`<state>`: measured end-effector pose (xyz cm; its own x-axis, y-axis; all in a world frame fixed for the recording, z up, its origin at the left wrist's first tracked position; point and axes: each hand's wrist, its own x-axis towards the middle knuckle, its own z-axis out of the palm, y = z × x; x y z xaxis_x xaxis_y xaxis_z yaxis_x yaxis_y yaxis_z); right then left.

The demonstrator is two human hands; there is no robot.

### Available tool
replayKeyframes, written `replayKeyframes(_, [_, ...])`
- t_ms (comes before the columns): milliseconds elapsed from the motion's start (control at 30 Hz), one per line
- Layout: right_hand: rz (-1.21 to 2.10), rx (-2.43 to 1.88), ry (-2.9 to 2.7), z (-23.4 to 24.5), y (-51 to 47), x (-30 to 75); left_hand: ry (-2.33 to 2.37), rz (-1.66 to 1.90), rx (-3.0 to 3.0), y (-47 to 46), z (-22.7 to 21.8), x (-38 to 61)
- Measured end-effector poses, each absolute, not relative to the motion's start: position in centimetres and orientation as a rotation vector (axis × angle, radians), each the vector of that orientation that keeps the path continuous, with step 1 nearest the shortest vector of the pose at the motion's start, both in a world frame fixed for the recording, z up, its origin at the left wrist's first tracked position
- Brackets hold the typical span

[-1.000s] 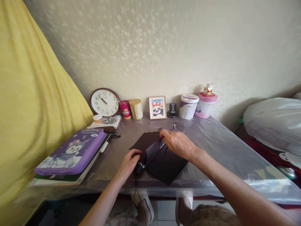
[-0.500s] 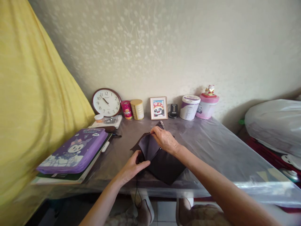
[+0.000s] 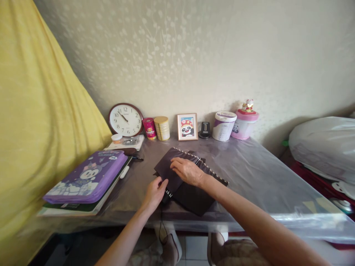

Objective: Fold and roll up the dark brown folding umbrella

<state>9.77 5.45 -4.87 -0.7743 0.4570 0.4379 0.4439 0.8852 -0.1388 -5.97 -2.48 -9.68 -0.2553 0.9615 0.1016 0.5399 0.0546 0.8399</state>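
A black folding umbrella (image 3: 191, 201) lies collapsed on the table, its cloth panels spread and edged with a checkered trim. Metal rib ends show by its handle end, and a thin wrist cord hangs over the table's front edge. My left hand (image 3: 155, 190) pinches the cloth at the umbrella's left side, beside the rib ends. Across the upper panel rests my right hand (image 3: 188, 171), fingers stretched out and lying on the fabric.
Left of the umbrella, a purple cartoon case (image 3: 85, 177) lies on books, with a white pen (image 3: 124, 172) alongside. Along the wall stand a clock (image 3: 126, 120), tins (image 3: 162, 128), a picture frame (image 3: 187, 127) and tubs (image 3: 224, 126). A yellow curtain (image 3: 41, 111) hangs at left.
The panel that my right hand held raised now lies flat to the left, its checkered edge showing. My right hand has lowered onto it; my left fingers have closed on the cloth.
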Motion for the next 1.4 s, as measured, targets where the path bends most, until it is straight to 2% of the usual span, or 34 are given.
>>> replayKeyframes(167, [-0.078,-0.791,-2.743,-6.6,6.3,10.2,1.897,1.093,1.527,-2.3,-10.1,-6.1])
replayKeyframes(433, [-0.067,-0.889,-2.728,-6.0,7.0,12.0,1.956,1.143,1.49,-2.0,-10.3,-6.3])
replayKeyframes(867, [0.388,-0.842,-2.826,-3.5,5.0,15.0,1.915,1.298,1.303,-2.0,-11.4,-6.6])
replayKeyframes(1400, [0.379,-0.897,-3.129,-2.0,0.7,17.0,1.652,1.025,1.526,-3.4,-8.8,-5.8])
